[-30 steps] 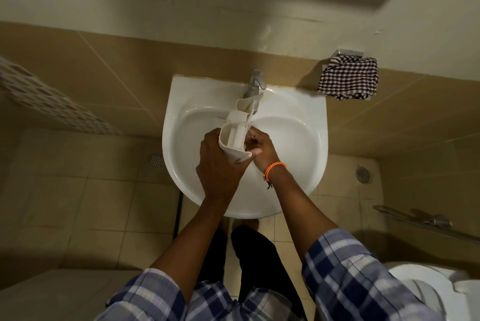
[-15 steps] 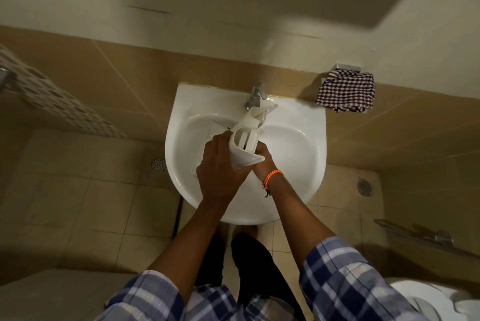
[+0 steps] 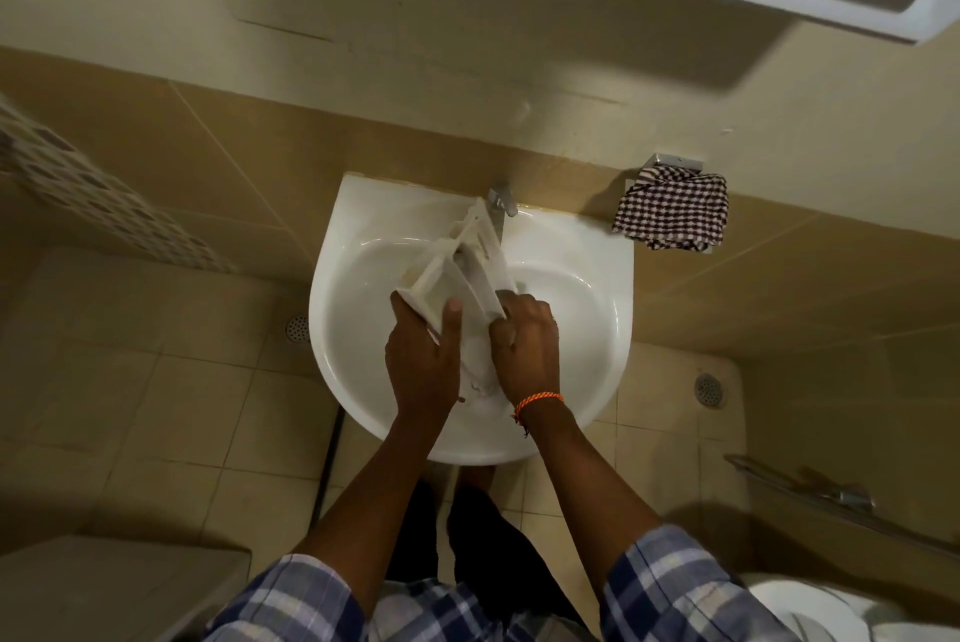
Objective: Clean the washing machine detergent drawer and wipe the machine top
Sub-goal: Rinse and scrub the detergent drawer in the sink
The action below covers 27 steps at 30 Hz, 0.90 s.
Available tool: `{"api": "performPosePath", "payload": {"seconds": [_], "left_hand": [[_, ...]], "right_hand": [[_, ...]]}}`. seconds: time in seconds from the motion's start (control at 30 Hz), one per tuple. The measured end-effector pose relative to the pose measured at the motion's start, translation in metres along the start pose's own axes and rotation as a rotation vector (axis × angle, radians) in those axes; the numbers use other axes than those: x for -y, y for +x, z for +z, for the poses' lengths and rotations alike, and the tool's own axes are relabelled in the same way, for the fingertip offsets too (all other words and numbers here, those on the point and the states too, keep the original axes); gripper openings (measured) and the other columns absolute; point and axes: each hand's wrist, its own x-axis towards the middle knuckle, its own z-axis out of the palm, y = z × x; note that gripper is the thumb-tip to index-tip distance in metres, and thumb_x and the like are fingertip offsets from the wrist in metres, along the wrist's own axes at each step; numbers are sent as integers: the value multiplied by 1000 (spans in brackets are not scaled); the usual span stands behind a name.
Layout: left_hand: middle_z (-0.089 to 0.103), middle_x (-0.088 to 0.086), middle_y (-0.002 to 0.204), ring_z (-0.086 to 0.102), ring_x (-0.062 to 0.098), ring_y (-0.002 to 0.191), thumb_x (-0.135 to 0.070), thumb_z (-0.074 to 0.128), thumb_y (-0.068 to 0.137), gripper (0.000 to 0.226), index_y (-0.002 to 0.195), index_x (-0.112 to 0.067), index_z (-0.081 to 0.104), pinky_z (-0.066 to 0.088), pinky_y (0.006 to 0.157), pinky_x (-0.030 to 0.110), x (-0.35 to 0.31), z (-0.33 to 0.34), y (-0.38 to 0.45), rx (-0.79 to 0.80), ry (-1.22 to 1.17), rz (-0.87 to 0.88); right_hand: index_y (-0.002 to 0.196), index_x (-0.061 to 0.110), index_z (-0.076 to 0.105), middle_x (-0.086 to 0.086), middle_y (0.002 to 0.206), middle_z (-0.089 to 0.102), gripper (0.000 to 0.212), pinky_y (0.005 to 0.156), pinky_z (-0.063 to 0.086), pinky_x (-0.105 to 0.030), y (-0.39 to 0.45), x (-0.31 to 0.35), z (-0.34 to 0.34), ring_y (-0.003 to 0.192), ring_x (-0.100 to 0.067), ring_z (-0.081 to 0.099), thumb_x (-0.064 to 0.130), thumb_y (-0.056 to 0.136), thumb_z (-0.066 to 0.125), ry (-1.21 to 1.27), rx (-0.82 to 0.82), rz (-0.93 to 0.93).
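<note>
Both hands, left hand (image 3: 423,361) and right hand (image 3: 524,348), grip the drawer (image 3: 462,272) tilted under the tap (image 3: 501,200) over the sink (image 3: 587,309), likely for rinsing.

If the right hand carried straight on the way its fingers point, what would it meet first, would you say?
The right hand already grips the detergent drawer; straight on, it would probably meet the tap, though depth is unclear.

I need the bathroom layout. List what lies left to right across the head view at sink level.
Floor drain → left hand → right hand → checked cloth → second floor drain. Both hands hold the detergent drawer over the sink.
</note>
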Motion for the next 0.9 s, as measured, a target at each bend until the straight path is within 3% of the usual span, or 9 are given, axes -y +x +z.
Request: {"api": "performPosePath", "payload": {"seconds": [0.13, 0.23, 0.3, 0.4, 0.5, 0.6, 0.7, 0.83, 0.9], "left_hand": [[74, -22, 92, 71, -3, 86, -46, 45, 112, 39, 138, -22, 59, 57, 76, 19, 9, 6, 3, -158, -277, -266], [76, -11, 97, 73, 8, 95, -54, 46, 109, 26, 117, -40, 67, 62, 92, 43, 19, 7, 3, -250, -415, -472], [74, -7, 99, 72, 16, 96, -65, 46, 105, 27, 107, -45, 65, 62, 91, 56, 26, 7, 4, -263, -397, -592], [72, 1, 108, 71, 26, 101, -80, 45, 96, 51, 119, -39, 64, 64, 83, 61, 32, 8, 10, -179, -396, -743], [72, 8, 113, 71, 31, 102, -80, 44, 96, 59, 126, -32, 64, 66, 71, 59, 31, 9, 22, -24, -402, -805], [73, 12, 115, 73, 36, 100, -81, 46, 95, 76, 137, -21, 63, 66, 62, 53, 33, 14, 36, 137, -405, -841], [70, 12, 120, 71, 32, 104, -79, 44, 96, 78, 139, -16, 59, 64, 59, 42, 35, 23, 47, 223, -302, -764], [63, 2, 116, 66, 21, 102, -64, 46, 105, 62, 139, -13, 53, 60, 70, 39, 36, 34, 51, 294, -235, -662], [60, -6, 113, 63, 15, 102, -54, 42, 110, 56, 147, -13, 51, 60, 91, 48, 39, 39, 49, 332, -224, -620]], "right_hand": [[111, 21, 73, 1, 106, 69, 27, 90, 43, -43, 3, 2, -6, 101, -23, 57, 39, 103, 54, -229, -44, -121], [94, 19, 76, 0, 99, 62, 17, 81, 43, -40, 8, 7, -4, 94, -25, 55, 32, 99, 65, -420, -37, -225], [85, 16, 76, -3, 98, 57, 18, 80, 50, -42, 11, 13, -2, 92, -26, 54, 27, 96, 68, -459, -10, -220], [84, 11, 76, -8, 119, 59, 13, 82, 56, -47, 16, 13, 1, 100, -29, 59, 20, 92, 71, -401, 67, -194], [94, 9, 74, -10, 156, 48, 9, 90, 59, -48, 22, 8, 3, 112, -33, 67, 17, 94, 70, -389, 142, -139], [112, 8, 71, -12, 141, 59, 20, 96, 54, -49, 26, 4, 4, 113, -36, 65, 18, 99, 61, -461, 172, -56], [112, 6, 70, -14, 127, 62, 20, 90, 54, -52, 20, -1, 4, 109, -38, 63, 14, 96, 60, -479, 108, -7], [115, 8, 71, -14, 129, 62, 20, 87, 52, -48, 17, -10, 6, 111, -37, 62, 14, 97, 63, -474, 29, 83], [115, 8, 71, -13, 130, 63, 20, 88, 53, -48, 20, -14, 7, 112, -36, 63, 14, 97, 64, -457, 10, 107]]}}
